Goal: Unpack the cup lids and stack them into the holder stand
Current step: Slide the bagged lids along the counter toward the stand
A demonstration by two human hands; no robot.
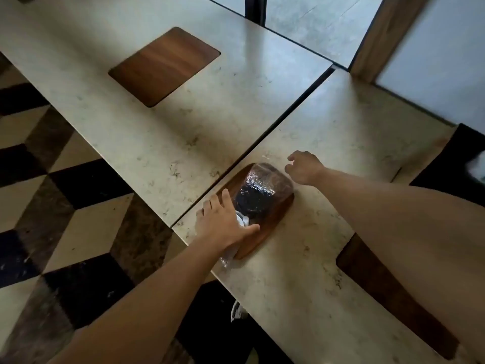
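A clear plastic sleeve of black cup lids [258, 193] lies on its side across a wooden inlay [270, 219] near the left edge of the near table. My left hand [223, 222] rests over the sleeve's near end, fingers spread around a white bunched part of the wrap [242, 221]. My right hand [304, 166] hovers just right of the sleeve's far end, fingers curled loosely, and I cannot tell if it pinches the plastic. No holder stand is in view.
A second table [157, 132] abuts on the left, with a dark gap between them, and carries a wooden inlay [164, 65]. Another wooden inlay [393, 298] lies near my right forearm. Chequered floor [65, 206] lies to the left; glass panels stand at the back.
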